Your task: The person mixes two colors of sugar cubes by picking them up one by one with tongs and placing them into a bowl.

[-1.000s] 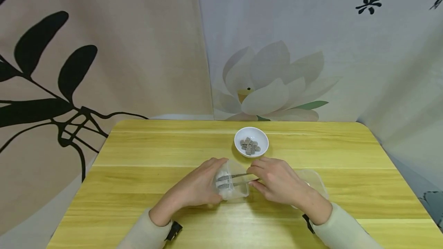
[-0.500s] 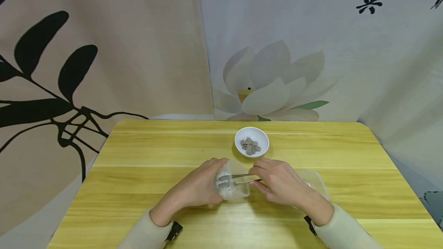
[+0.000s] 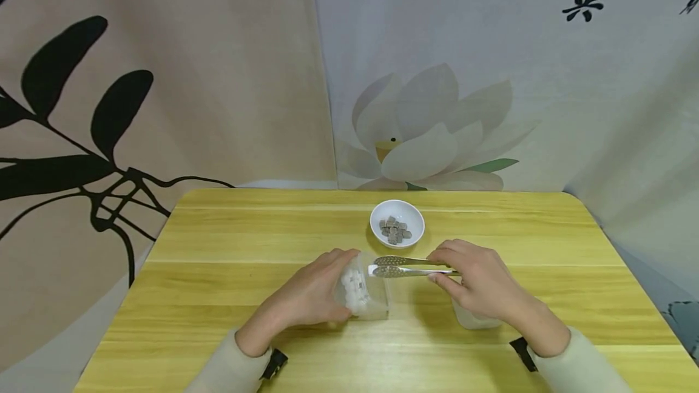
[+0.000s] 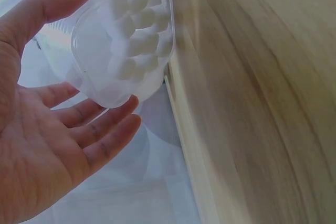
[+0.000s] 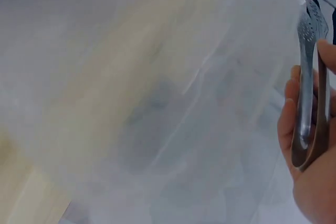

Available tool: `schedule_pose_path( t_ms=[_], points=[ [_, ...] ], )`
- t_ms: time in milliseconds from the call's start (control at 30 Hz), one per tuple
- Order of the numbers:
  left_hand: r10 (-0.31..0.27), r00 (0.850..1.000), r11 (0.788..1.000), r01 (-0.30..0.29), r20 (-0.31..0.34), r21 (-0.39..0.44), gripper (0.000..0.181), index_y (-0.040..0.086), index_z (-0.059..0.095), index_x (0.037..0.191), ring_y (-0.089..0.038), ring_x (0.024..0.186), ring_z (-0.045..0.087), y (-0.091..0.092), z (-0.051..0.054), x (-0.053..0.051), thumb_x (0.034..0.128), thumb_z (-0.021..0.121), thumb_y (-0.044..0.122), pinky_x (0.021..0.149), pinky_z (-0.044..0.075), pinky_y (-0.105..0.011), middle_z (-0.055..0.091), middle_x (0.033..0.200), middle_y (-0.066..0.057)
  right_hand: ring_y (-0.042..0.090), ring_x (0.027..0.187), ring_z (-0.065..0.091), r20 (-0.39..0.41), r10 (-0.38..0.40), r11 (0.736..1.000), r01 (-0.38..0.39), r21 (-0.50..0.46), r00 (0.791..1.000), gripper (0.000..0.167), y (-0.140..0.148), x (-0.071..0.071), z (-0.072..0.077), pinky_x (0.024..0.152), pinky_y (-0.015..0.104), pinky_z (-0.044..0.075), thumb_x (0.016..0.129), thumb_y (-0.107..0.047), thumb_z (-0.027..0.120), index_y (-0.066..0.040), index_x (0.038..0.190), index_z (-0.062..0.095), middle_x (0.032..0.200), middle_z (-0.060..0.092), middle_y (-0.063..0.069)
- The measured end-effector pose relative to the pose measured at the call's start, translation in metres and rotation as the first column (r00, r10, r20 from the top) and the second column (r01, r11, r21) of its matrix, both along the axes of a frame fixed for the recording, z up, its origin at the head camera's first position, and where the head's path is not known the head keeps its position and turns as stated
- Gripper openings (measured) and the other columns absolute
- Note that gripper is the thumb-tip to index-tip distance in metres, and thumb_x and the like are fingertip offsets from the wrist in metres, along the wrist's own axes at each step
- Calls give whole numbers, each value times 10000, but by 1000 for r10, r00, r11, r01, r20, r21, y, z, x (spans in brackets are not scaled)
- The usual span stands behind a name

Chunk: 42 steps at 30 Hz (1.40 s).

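My left hand (image 3: 314, 290) grips a clear plastic container (image 3: 379, 308) tipped on its side, mouth toward the right. Small white pieces (image 3: 355, 287) are heaped in its bottom; through the base in the left wrist view they look like rounded cubes (image 4: 142, 43). My right hand (image 3: 483, 278) holds metal tongs (image 3: 393, 272) with perforated tips, just outside the container's mouth. One white piece (image 3: 372, 270) shows at the tips of the tongs. In the right wrist view, thumb and fingers pinch the tongs (image 5: 304, 114) along their arms.
Behind the hands stands a white bowl (image 3: 416, 223) with several grey-brown cubes (image 3: 394, 232) in it. A translucent plastic piece (image 3: 474, 320), perhaps a lid or tub, lies partly under my right hand. The wooden table (image 3: 246, 235) ends at a printed curtain (image 3: 246, 77).
My right hand has drawn the tongs out of the container toward the right and slightly up, with a white piece at their tips. The left hand stays in place; the container has shifted slightly.
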<state>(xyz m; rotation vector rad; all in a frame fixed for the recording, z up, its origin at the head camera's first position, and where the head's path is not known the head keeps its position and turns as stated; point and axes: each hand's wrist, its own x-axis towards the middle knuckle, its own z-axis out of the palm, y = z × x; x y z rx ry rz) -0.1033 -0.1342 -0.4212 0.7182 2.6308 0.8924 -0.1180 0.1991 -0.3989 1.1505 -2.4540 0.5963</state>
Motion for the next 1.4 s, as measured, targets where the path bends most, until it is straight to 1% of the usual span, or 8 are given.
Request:
schedule_pose_path(
  t_ms=[167, 267, 367, 600, 733, 867, 1100, 1400],
  points=[
    [-10, 1000, 1000, 10, -29, 2, 1074, 62, 370, 1605, -199, 1183, 560, 0, 1, 0, 677, 893, 197, 1016, 519, -445, 537, 1401, -47, 96, 746, 642, -5, -42, 998, 41, -57, 999, 139, 13, -11, 6, 538, 240, 476, 926, -231, 777, -153, 1037, 750, 977, 713, -76],
    [-13, 999, 1000, 13, -36, -7, 1068, 66, 372, 1601, -171, 1112, 556, 0, 0, 0, 677, 892, 197, 969, 535, -412, 529, 1366, -39, 98, 744, 646, 15, -105, 993, 105, -53, 994, 200, 18, -19, 8, 542, 255, 477, 844, -138, 829, -156, 1027, 750, 969, 714, -81],
    [-16, 999, 1000, 16, -43, -9, 1067, 57, 372, 1598, -160, 1070, 548, 0, 0, 0, 676, 891, 195, 941, 538, -394, 523, 1350, -38, 110, 743, 663, 32, -176, 984, 177, -30, 984, 199, 20, -27, 9, 549, 288, 488, 840, -132, 843, -141, 1015, 750, 953, 719, -65],
    [-20, 998, 1000, 19, -61, -15, 1070, 61, 373, 1597, -166, 1093, 544, 0, 0, 0, 668, 887, 197, 958, 535, -401, 523, 1351, -33, 178, 761, 683, 134, -307, 951, 300, 72, 942, 194, 21, -43, 5, 558, 356, 510, 929, -199, 792, -80, 1079, 768, 996, 742, 25],
    [-29, 997, 999, 27, -77, -27, 1071, 65, 373, 1594, -176, 1140, 538, 1, 0, 0, 664, 887, 200, 988, 528, -415, 523, 1368, -41, 185, 778, 672, 204, -369, 929, 350, 123, 907, 214, 23, -46, 4, 571, 376, 513, 950, -230, 773, -77, 1100, 770, 1016, 737, 39],
    [-31, 996, 999, 29, -82, -26, 1077, 62, 376, 1590, -179, 1133, 539, 1, 1, 0, 653, 888, 196, 991, 525, -420, 528, 1365, -44, 147, 742, 630, 230, -396, 918, 373, 138, 889, 215, 24, -47, 4, 563, 353, 486, 948, -250, 772, -89, 1090, 772, 982, 721, 15],
    [-28, 997, 999, 25, -73, -34, 1098, 65, 346, 1607, -193, 1167, 552, 0, 3, 1, 661, 887, 197, 1026, 514, -437, 537, 1386, -51, 132, 728, 620, 214, -373, 928, 357, 112, 903, 237, 28, -38, 7, 565, 347, 475, 939, -263, 774, -98, 1110, 772, 982, 724, 4],
    [-43, 996, 998, 40, -76, -41, 1072, 54, 368, 1594, -229, 1217, 570, -2, 3, 0, 685, 911, 220, 1062, 499, -457, 546, 1416, -80, 131, 792, 671, 122, -245, 968, 237, 83, 962, 278, 21, -11, 12, 590, 297, 509, 889, -240, 809, -96, 1124, 773, 1036, 731, -20]
  ],
)
